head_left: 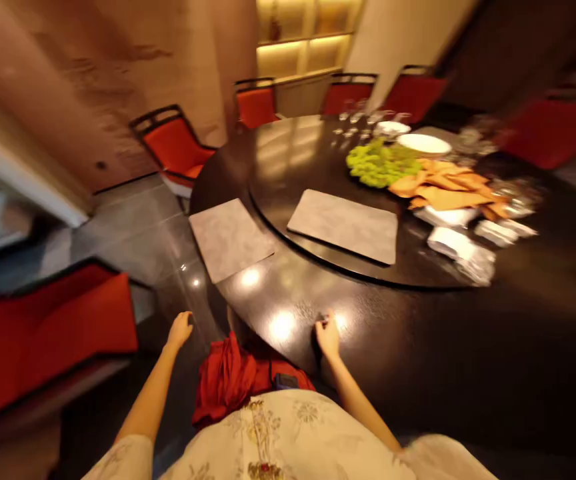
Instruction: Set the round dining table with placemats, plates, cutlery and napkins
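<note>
Well, from here I see my right hand [328,337] at the edge of the black round table [393,347], its fingers [324,322] pressed together, pinching nothing I can make out. My left hand [179,330] hangs empty beside the table (blur hides its fingers, so I can't tell how they stand). A bunched red cloth [233,383] lies between them.

Nothing readable in view: no legible text, labels, brands, numbers or signs on anything here.
</note>
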### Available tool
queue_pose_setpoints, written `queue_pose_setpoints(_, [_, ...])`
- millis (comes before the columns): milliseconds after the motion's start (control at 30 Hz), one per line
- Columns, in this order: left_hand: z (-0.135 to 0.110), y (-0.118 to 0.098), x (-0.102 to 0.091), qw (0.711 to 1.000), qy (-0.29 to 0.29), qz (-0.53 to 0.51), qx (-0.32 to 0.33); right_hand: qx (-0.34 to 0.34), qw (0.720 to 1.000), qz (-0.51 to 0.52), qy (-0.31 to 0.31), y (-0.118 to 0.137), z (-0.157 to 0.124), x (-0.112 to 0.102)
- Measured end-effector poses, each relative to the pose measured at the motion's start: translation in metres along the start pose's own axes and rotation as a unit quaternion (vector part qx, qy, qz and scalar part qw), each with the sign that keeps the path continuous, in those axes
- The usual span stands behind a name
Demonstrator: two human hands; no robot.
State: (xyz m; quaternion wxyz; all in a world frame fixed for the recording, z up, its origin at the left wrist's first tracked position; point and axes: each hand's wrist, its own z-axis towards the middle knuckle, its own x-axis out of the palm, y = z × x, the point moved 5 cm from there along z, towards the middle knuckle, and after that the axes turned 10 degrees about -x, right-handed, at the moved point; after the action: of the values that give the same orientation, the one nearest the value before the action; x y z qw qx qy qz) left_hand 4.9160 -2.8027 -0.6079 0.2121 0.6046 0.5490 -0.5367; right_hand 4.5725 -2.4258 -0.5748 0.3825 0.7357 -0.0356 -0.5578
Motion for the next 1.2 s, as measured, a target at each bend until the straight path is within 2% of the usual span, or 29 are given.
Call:
queue_pose_setpoints(67, [0.095,-0.006,-0.041,0.996,-0.001,0.046,0.078,0.076,0.991,0.108,-0.019,0.049,0.011,0.052])
queue_pose_setpoints(133, [0.194,-0.016,-0.073,0.981,-0.022,0.122,0.147,0.128,0.975,0.183,-0.008,0.097,0.026,0.107])
queue_pose_setpoints(233, [0.333,-0.042,-0.102,0.951,-0.038,0.202,0.233,0.181,0.954,0.235,-0.032,0.153,0.052,0.172])
queue_pose_setpoints(300, [0.408,-0.065,-0.114,0.929,-0.029,0.231,0.289,0.230,0.941,0.236,-0.073,0.182,0.066,0.201])
queue_pose_setpoints(333, [0.439,-0.077,-0.118,0.918,-0.018,0.241,0.316,0.258,0.933,0.231,-0.099,0.195,0.071,0.212])
queue_pose_setpoints(400, [0.483,-0.098,-0.123,0.896,0.021,0.252,0.365,0.309,0.914,0.220,-0.146,0.223,0.078,0.229])
queue_pose_setpoints(467, [0.508,-0.113,-0.126,0.876,0.066,0.253,0.406,0.354,0.894,0.215,-0.171,0.249,0.085,0.243])
queue_pose_setpoints(567, [0.527,-0.122,-0.130,0.853,0.104,0.235,0.454,0.405,0.871,0.204,-0.187,0.273,0.091,0.258])
queue_pose_setpoints(667, [0.547,-0.122,-0.134,0.852,0.091,0.221,0.465,0.438,0.860,0.190,-0.180,0.275,0.092,0.269])
queue_pose_setpoints(767, [0.562,-0.122,-0.136,0.849,0.101,0.216,0.472,0.427,0.877,0.173,-0.136,0.271,0.095,0.271])
queue_pose_setpoints(833, [0.563,-0.124,-0.136,0.837,0.135,0.211,0.487,0.419,0.889,0.132,-0.133,0.269,0.095,0.264])
queue_pose_setpoints(933, [0.555,-0.127,-0.138,0.824,0.175,0.199,0.501,0.426,0.890,0.086,-0.138,0.267,0.092,0.252])
queue_pose_setpoints(1100, [0.541,-0.129,-0.143,0.815,0.197,0.185,0.513,0.417,0.898,0.070,-0.123,0.266,0.088,0.242])
queue_pose_setpoints(1200, [0.538,-0.132,-0.144,0.808,0.209,0.181,0.520,0.378,0.919,0.062,-0.099,0.272,0.088,0.242])
